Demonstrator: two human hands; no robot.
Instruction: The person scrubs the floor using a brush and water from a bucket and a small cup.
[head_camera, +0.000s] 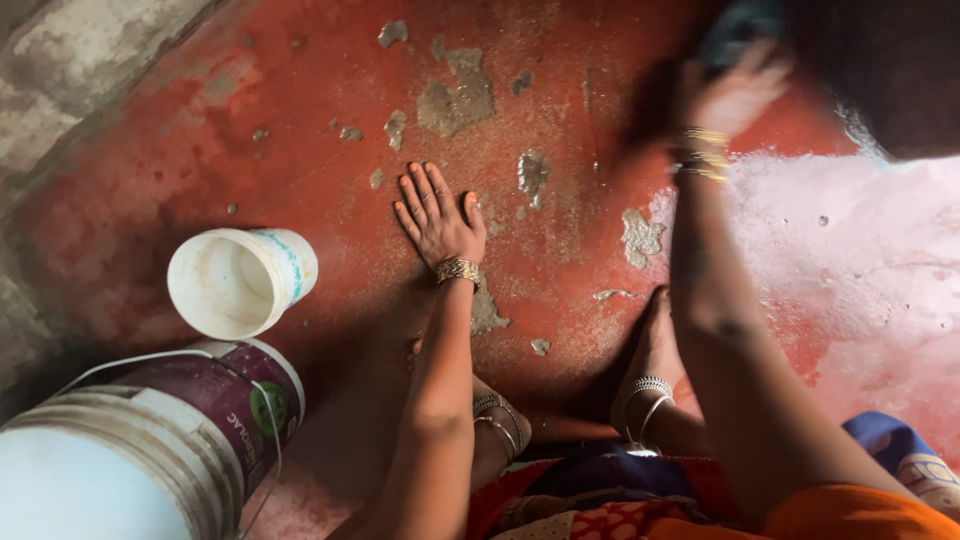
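Near left: big white plastic bucket w/ maroon label (150, 440), tipped on its side, inside not visible. Just beyond, small white plastic tub (235, 282), also tipped, looks empty. Mid: left hand (437, 220) flat, fingers spread on worn red floor (300, 130). Far right: right hand (735, 95), blurred, prob. gripping dark blue cloth (738, 30) on floor.

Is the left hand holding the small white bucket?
No, the left hand lies flat with fingers spread on the red floor, apart from the small white bucket, which stands to its left.
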